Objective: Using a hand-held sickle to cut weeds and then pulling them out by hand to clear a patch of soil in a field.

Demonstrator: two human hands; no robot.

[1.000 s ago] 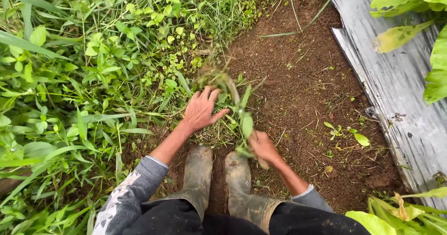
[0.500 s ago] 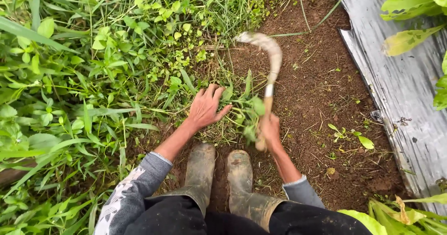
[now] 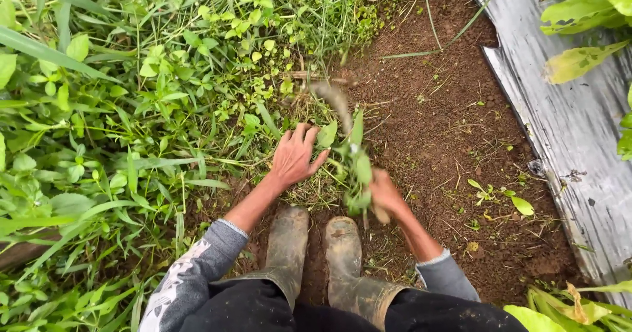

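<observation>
Blurred sickle (image 3: 337, 102) in right hand (image 3: 385, 194), blade up-left

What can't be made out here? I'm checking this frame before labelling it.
Head view:
- Curved tool: smeared by motion blur, edge unreadable.
- Right hand: blurred, half behind a leafy weed; grip unclear.
- Left hand: palm faces down, underside hidden.
- Boots: upper parts hidden by dark trousers.
</observation>
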